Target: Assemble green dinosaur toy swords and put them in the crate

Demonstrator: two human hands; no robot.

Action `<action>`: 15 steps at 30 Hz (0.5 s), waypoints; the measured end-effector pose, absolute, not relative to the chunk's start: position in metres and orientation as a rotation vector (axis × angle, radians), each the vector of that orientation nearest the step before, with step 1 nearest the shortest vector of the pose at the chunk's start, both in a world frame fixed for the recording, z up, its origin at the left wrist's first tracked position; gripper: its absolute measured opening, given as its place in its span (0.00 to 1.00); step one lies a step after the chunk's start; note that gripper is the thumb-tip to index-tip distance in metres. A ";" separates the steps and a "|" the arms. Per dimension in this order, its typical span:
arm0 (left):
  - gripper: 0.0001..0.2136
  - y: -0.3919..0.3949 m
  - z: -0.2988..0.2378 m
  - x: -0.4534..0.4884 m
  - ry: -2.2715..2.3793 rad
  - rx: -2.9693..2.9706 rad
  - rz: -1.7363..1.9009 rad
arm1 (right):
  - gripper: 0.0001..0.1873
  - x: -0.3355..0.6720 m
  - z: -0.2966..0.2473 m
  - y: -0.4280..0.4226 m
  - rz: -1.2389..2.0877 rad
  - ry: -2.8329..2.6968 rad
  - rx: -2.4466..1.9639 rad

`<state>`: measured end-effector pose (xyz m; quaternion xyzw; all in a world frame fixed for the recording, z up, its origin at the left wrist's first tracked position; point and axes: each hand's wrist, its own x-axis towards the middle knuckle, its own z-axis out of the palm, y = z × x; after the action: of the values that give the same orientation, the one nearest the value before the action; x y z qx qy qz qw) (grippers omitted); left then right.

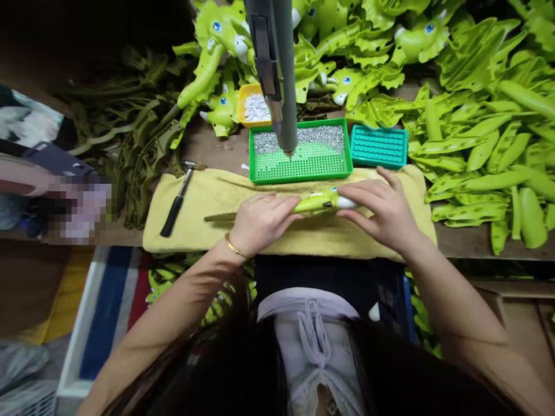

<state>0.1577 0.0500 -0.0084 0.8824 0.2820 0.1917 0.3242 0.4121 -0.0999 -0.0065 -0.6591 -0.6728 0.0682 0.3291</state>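
Observation:
Both of my hands grip a lime-green plastic toy part (pixel 315 202) low over a folded yellow towel (pixel 191 228). It looks like a dinosaur head piece seen edge-on, with a blue eye spot and a white tip. My left hand (pixel 264 218) is closed round its left portion, and an olive-brown strip sticks out past the wrist side. With thumb and fingers my right hand (pixel 375 205) pinches the white end. A green perforated tray (pixel 301 167) of small silvery screws or rivets stands just beyond. The hands hide much of the part.
A grey powered driver or similar tool (pixel 284 86) hangs down over the tray. Nearby are a hammer (pixel 178 199), a teal tray (pixel 378 147) and a yellow container (pixel 247 118) of white pieces. Piles of green parts (pixel 481 156) and olive parts (pixel 134 138) flank the towel.

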 end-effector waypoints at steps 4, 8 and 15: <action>0.15 0.063 -0.012 0.140 0.714 2.533 0.550 | 0.17 0.415 0.000 -0.094 0.032 -1.761 -1.798; 0.14 0.060 -0.015 0.136 0.461 2.698 0.735 | 0.27 0.377 0.012 -0.072 0.008 -2.022 -1.762; 0.24 0.069 -0.011 0.154 0.267 2.794 1.072 | 0.24 0.349 -0.008 -0.031 0.128 -2.035 -1.560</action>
<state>0.1540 0.0686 -0.0115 0.9277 0.0886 0.3561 0.0684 0.3486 -0.0309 -0.0079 -0.5828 -0.7602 0.0479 0.2832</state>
